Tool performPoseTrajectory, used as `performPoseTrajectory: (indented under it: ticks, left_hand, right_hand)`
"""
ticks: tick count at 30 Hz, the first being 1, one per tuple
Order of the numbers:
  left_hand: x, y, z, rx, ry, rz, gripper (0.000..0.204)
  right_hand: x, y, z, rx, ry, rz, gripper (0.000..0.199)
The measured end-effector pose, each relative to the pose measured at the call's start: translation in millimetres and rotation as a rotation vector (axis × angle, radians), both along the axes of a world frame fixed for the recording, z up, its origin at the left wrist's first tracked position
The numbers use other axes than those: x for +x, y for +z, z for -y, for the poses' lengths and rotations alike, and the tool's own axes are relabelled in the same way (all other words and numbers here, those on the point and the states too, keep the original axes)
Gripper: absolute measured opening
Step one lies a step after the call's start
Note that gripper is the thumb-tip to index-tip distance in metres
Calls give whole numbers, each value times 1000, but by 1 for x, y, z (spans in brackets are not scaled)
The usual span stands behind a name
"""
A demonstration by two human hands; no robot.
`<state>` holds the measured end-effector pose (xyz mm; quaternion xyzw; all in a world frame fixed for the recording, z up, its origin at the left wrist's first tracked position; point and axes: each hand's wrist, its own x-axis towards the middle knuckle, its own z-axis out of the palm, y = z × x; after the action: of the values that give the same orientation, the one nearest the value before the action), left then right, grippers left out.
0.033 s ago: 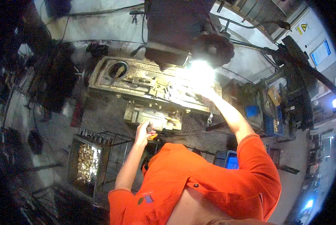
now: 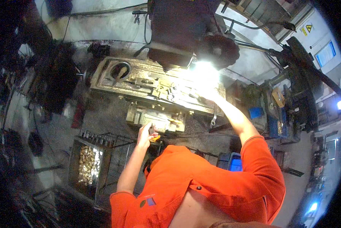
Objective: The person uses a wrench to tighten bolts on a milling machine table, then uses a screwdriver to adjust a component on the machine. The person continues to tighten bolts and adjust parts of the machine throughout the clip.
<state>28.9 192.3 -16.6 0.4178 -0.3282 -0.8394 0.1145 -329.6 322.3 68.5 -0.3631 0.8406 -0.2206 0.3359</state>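
Note:
My left hand point(image 2: 145, 133) is in front of the machine, its fingers closed around a small dark piece point(image 2: 151, 130) whose kind I cannot make out. A yellow-orange object point(image 2: 155, 138) shows just below those fingers. My right arm reaches out to the milling machine's table point(image 2: 136, 85). The right hand point(image 2: 208, 94) lies at the table's right part, beneath a very bright lamp. Glare washes out its fingers and anything in them. Left of that hand, a metal vise or fixture point(image 2: 162, 90) sits on the table.
The dark machine head point(image 2: 178, 34) hangs over the table. A wrench point(image 2: 213, 120) hangs at the table's front edge. At lower left stands a metal bin point(image 2: 76, 167) of brass-coloured pieces. Blue bins point(image 2: 235, 162) are at my right side, and a black ring point(image 2: 120, 71) lies on the table's left end.

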Motion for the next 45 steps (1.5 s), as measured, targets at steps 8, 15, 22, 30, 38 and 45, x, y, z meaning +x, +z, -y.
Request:
performPoseTrajectory:
  ticks: [8,15,22,30,38,45]
  left_hand:
    - [14,-4,6,27,76,58,27]
    - [-3,1,-4,50,148,24,29]
    - [-19,6,-17,43,151,18,30]
    - [-16,-2,-22,44,191,53,31]
    - [-22,-4,-22,54,197,74,31]
    - [-21,-5,-17,46,181,57,32]
  right_hand:
    - [-14,15,-7,124,34,177,29]
    - [-14,8,-15,-288,-278,791,20]
    - [0,15,1,181,617,-627,19]
    - [-29,14,-5,119,-135,470,14]
    - [-46,-30,-6,-62,622,-222,17]
    - [-1,38,5,348,826,-620,20]
